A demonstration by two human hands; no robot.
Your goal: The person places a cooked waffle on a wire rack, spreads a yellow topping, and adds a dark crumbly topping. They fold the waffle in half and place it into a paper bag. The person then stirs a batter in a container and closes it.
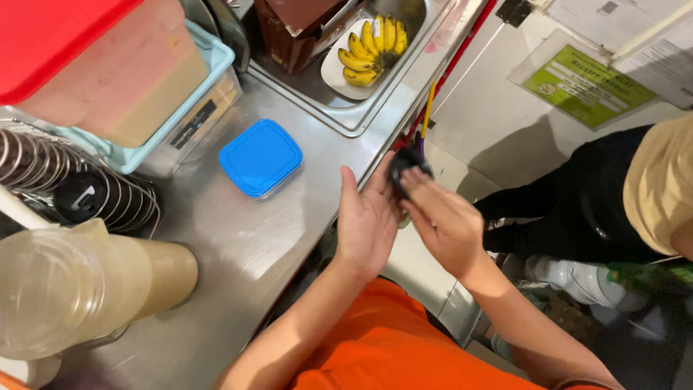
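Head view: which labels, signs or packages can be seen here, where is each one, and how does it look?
Green sign: upper right, a tilted green rectangle inside a clear sleeve.
White papers: top right corner, pale sheets, partly cut off.
Black label: on the clear container's side, left of the blue lid; a narrow dark strip.
Brown carton: in the sink, beside the bananas; dark brown and boxy.

Small black object point(408, 165) blurring between the left hand point(367, 224) and right hand point(442, 217), mostly hidden, red lid point(50, 32) running off frame's top-left corner
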